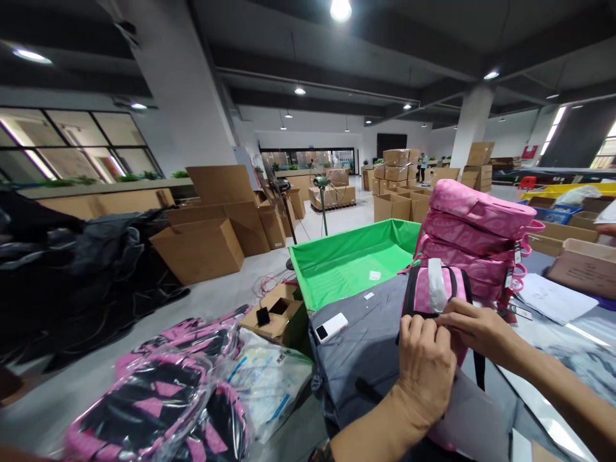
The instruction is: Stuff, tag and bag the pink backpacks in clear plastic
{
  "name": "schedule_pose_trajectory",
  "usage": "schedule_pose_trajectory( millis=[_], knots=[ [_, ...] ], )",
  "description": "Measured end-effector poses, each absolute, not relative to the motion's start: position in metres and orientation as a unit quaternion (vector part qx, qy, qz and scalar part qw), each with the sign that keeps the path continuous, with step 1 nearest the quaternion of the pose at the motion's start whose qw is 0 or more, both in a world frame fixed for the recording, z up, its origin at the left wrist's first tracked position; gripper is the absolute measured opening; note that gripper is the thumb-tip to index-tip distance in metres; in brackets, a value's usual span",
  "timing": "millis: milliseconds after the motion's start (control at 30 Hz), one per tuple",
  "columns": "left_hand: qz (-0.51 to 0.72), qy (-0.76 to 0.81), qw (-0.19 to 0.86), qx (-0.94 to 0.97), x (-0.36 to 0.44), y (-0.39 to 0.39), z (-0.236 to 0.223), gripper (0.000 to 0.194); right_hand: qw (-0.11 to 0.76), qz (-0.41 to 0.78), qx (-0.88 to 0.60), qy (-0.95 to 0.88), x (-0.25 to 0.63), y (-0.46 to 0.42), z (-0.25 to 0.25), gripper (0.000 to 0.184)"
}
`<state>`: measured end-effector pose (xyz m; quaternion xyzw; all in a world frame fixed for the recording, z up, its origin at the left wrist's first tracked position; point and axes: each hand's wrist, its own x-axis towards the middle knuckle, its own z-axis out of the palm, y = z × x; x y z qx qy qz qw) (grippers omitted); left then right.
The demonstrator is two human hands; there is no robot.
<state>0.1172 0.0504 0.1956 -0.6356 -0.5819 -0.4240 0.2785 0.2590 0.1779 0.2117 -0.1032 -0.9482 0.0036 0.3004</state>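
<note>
- Right of centre, I have the pink-and-black backpack (459,282) upright on the grey-covered table (359,359), a white strip (437,285) over its top.
- My left hand (426,362) has its fingers curled closed on the backpack's near upper edge.
- My right hand (474,327) pinches that edge just beside it, fingertips closed; the 2 hands nearly meet.
- Behind the backpack, I see a stack of pink bags (474,224) rising close, leaving little room on that side.
- Left of the hands, I get open grey cloth as far as the white power bank (331,328), which lies near the table's left edge.
- Past the far edge, the green fabric bin (356,256) sits with its broad interior mostly open.
- At lower left, I see plastic-wrapped pink-and-black bags (144,404) and a white plastic bag (269,385), below and beside that left edge.
- Right of the stack, white papers (556,298) and a cardboard box (590,269) take up space.
</note>
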Motion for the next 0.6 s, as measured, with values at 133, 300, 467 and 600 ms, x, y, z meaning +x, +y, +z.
schedule_pose_trajectory(
  millis=[133,300,467,600],
  knots=[
    [-0.444,-0.553,0.25,-0.659,0.118,0.037,0.186,0.025,0.366,-0.102,-0.066,-0.923,0.265,0.166,0.207,0.024],
    [-0.635,-0.532,-0.163,-0.536,0.099,0.029,0.19,0.03,0.423,-0.249,-0.095,-0.866,0.28,0.144,0.199,0.033],
    [-0.653,-0.413,-0.547,-0.321,0.087,0.031,0.211,0.052,0.417,-0.328,-0.148,-0.834,0.28,0.127,0.194,0.03],
    [-0.569,-0.473,-0.602,-0.3,0.096,0.04,0.231,0.038,0.46,-0.32,-0.141,-0.816,0.276,0.124,0.198,0.024]
  ],
)
